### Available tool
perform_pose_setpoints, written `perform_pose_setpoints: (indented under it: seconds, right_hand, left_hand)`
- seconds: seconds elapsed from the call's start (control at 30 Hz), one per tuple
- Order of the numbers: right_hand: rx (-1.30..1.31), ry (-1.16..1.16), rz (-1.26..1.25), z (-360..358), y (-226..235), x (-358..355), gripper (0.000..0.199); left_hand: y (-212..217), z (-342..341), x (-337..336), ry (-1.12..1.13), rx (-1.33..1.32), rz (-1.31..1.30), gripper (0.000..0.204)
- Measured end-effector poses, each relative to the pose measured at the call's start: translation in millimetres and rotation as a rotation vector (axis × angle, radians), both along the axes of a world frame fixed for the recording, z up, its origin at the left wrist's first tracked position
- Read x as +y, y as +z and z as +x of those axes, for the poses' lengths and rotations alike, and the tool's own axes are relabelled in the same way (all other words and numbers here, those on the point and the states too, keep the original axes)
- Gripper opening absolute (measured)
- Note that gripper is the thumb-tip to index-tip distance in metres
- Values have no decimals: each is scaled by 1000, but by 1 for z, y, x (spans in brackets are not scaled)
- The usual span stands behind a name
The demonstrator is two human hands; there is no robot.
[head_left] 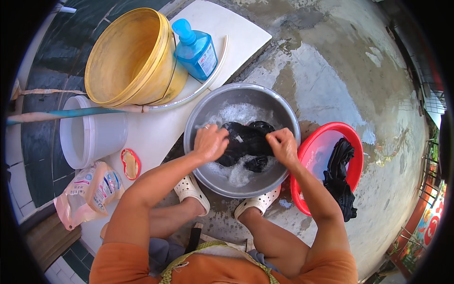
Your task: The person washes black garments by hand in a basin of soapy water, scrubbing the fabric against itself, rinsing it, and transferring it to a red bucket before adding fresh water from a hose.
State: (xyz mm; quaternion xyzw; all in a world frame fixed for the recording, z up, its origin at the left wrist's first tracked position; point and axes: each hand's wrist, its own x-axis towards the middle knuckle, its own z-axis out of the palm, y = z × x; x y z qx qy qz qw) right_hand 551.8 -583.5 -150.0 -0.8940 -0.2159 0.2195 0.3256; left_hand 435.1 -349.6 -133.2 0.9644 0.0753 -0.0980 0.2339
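Both hands, left hand [210, 142] and right hand [283, 146], clench dark cloth [246, 142] in soapy basin [283, 118]. I judge it sodden, heavy, limp, slippery; bunched folds grip best.

Bright daylight, outdoor, even exposure. Light comes from above and a bit upper right of the frame. The wet concrete floor [340, 71] shows pale sheen and mild glare in the upper centre and right. Shadows are soft and short: a dark patch under the metal basin [203, 118] at lower centre, and shade inside the yellow bucket [113, 57] in the upper left. Foam in the basin is near blown out. The black cloth [246, 142] is crushed to almost no detail. Strong fisheye: black vignette ring all round, straight edges bowed at left and right rims. Centre is sharp, far right edge soft and smeared. No motion blur on the arms.
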Motion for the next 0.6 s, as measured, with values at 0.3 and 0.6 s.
perform_pose_setpoints:
  seconds: [0.3,0.6]
  right_hand:
    - [-309,496,-296,-46,-68,29,37]
    - [-15,264,-369,47,-106,88,39]
  left_hand:
    - [-81,-17,-69,-27,-14,126,26]
    - [-63,94,-35,272,522,-123,42]
